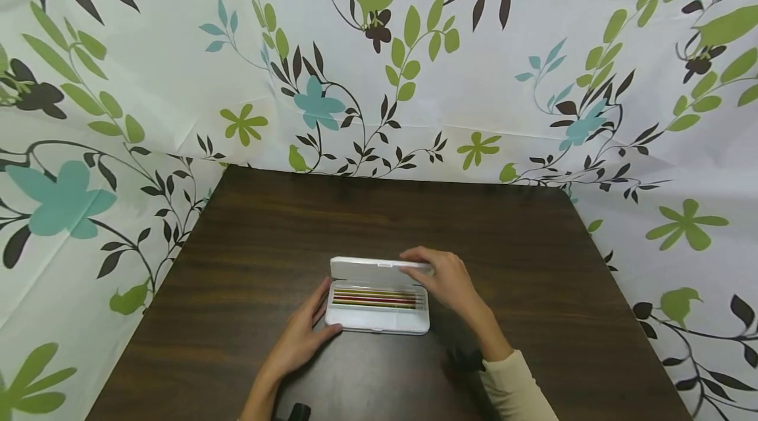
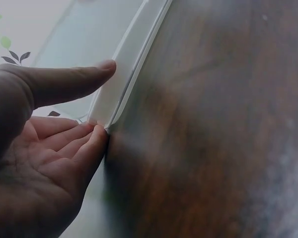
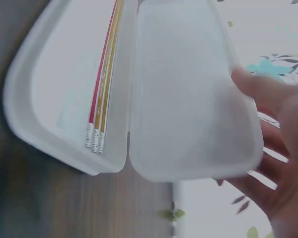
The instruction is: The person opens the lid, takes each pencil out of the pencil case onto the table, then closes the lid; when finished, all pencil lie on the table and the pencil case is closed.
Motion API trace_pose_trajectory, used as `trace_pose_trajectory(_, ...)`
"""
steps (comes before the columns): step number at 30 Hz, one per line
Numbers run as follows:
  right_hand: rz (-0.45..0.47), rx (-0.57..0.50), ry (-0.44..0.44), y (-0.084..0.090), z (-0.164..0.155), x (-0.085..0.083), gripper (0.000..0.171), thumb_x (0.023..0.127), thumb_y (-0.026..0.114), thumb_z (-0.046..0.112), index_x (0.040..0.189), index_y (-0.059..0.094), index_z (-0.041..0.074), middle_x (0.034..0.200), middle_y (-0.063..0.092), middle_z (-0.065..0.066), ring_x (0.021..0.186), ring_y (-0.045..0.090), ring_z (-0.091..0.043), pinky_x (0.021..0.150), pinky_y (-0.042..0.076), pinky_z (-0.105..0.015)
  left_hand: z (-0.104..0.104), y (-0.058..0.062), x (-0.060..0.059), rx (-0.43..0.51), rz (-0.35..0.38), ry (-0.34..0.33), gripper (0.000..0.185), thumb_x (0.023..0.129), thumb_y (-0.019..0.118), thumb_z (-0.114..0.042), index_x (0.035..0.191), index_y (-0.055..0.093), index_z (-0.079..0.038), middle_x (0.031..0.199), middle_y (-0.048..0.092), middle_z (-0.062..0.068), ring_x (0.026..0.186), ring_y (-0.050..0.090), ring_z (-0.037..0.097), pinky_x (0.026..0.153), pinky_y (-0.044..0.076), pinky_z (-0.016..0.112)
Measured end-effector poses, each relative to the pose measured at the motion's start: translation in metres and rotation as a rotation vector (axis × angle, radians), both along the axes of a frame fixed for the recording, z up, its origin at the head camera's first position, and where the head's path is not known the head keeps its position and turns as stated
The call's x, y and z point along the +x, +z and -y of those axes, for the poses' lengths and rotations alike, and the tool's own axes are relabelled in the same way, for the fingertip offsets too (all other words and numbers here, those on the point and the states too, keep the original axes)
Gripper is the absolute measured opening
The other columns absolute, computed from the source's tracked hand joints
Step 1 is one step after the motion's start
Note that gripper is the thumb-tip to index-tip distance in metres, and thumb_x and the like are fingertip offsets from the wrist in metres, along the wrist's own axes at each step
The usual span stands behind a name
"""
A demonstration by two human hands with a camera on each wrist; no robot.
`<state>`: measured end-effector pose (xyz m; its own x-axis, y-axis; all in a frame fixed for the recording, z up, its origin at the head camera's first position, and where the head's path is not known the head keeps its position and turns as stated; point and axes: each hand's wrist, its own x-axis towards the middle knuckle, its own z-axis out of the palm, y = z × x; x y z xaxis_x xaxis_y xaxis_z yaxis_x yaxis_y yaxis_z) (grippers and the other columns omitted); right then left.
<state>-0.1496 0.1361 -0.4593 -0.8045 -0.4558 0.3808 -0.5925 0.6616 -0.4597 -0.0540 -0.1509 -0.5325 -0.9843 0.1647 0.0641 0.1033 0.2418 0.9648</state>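
Observation:
A white pencil case point(image 1: 379, 323) lies on the table with its lid point(image 1: 362, 269) raised along the far side. Several pencils point(image 1: 373, 298), red and yellow among them, lie side by side in the case; their eraser ends point right. My left hand point(image 1: 299, 339) holds the case's left end, thumb at the near corner and fingers at the far one. In the left wrist view the fingertips point(image 2: 100, 130) meet the case's edge. With thumb and fingers, my right hand point(image 1: 451, 281) grips the right end of the lid, fingers behind it in the right wrist view.
The dark wooden table point(image 1: 284, 223) extends around the case on all sides. A white cloth point(image 1: 177, 79) printed with leaves, birds and flowers hangs behind and at both sides. A small black object point(image 1: 300, 412) shows at the bottom edge, beside the left wrist.

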Motion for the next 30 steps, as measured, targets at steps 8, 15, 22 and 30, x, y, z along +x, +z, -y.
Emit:
trace_pose_trajectory(8,0.013,-0.016,-0.145,-0.026,0.019,-0.054,0.013,0.088,0.070,0.033,0.100,0.073,0.028,0.102,0.074,0.010,0.100,0.070,-0.015,0.080,0.060,-0.039,-0.005,0.004,0.000,0.015,0.059,0.017,0.092,0.075,0.075,0.008,0.152,0.026,-0.005,0.158,0.026,0.015,0.140,0.037,0.030,0.112,0.039,0.034)
trace_pose_trajectory(15,0.117,-0.040,-0.167,-0.039,0.026,-0.067,0.014,0.089,0.070,0.031,0.101,0.073,0.025,0.106,0.074,0.005,0.106,0.068,-0.021,0.085,0.059,-0.046,-0.006,0.009,-0.002,-0.071,0.090,0.047,0.092,0.077,0.076,0.004,0.153,0.026,-0.010,0.159,0.026,0.009,0.138,0.040,0.025,0.111,0.041,0.032)
trace_pose_trajectory(22,0.110,0.017,-0.147,-0.033,0.022,-0.063,0.017,0.090,0.068,0.032,0.105,0.072,0.026,0.109,0.072,0.005,0.107,0.065,-0.020,0.087,0.058,-0.044,-0.008,0.009,-0.003,-0.071,0.114,0.057,0.093,0.076,0.076,0.006,0.153,0.026,-0.010,0.159,0.026,0.010,0.139,0.040,0.026,0.111,0.040,0.031)
trace_pose_trajectory(30,-0.144,0.056,-0.025,0.021,0.014,-0.025,0.039,0.082,0.078,0.023,0.119,0.066,0.020,0.119,0.064,0.005,0.112,0.056,-0.016,0.094,0.054,-0.039,-0.007,0.008,-0.002,-0.065,0.085,0.057,0.092,0.075,0.076,0.006,0.152,0.027,-0.007,0.158,0.027,0.013,0.138,0.041,0.029,0.109,0.041,0.033)
